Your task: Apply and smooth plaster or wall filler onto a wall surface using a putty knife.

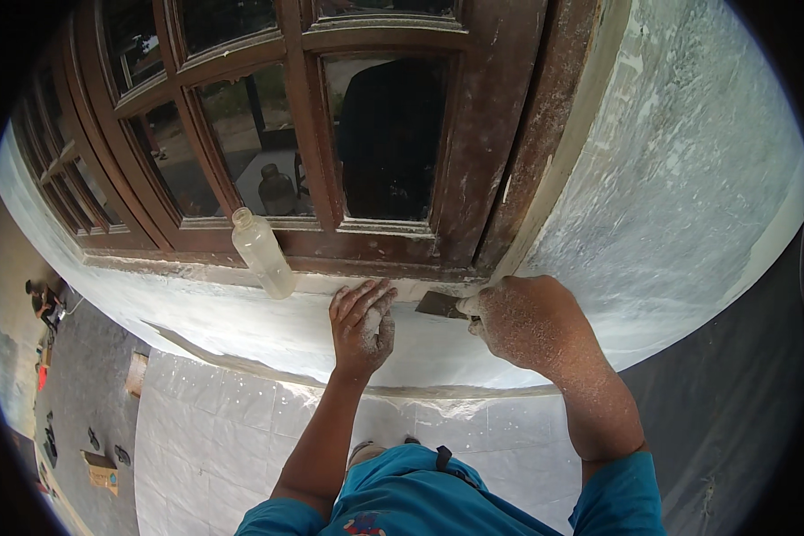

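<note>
I'm outside what looks like a house under renovation: brown wooden window frame [304, 134], freshly plastered wall [688, 196], tiled floor [241, 429].

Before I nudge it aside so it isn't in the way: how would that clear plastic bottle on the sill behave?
The bottle looks empty or nearly so, so probably light. Tall, narrow and on the ledge's edge, it would likely tip and roll off. Dust may make it slippery.

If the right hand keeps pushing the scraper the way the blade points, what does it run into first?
The right hand holds the scraper with its blade aimed to the person's left along the sill. First in that line are the left hand's fingers, resting on the sill close by; the plastic bottle stands beyond.
</note>
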Demonstrator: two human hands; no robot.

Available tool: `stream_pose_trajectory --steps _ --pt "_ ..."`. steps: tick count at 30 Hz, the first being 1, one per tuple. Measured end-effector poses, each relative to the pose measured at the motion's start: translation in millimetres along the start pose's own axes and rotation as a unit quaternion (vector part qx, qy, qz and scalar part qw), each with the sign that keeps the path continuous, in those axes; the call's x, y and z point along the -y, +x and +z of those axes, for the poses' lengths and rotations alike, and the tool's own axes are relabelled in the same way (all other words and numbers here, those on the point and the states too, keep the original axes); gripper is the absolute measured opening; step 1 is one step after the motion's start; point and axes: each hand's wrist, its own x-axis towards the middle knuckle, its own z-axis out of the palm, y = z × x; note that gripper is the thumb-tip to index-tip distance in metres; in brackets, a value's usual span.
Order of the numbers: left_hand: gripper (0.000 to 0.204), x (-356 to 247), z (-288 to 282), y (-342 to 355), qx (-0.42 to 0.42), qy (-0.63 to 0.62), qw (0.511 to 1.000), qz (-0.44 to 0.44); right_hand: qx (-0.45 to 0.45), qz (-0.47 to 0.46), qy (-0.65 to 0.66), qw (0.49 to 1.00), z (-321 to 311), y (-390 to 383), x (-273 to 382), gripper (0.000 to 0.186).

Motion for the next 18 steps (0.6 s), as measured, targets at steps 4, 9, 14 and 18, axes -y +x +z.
stream_pose_trajectory --steps 4,9,14,18 --pt "0.034 0 0 -1 0.002 0.006 1.0 -0.009 0.057 0.045 -0.028 0.997 -13 6 14 0.026" --pt "0.035 2 2 0 0.001 0.002 1.0 -0.007 0.031 0.036 -0.039 0.998 -10 10 17 0.025" --pt "0.037 5 3 -2 -0.004 0.012 1.0 0.004 0.044 0.031 -0.025 0.998 -12 5 8 0.025" --pt "0.037 4 3 -1 -0.004 0.004 1.0 -0.009 0.037 0.036 -0.011 0.999 -6 10 7 0.025"
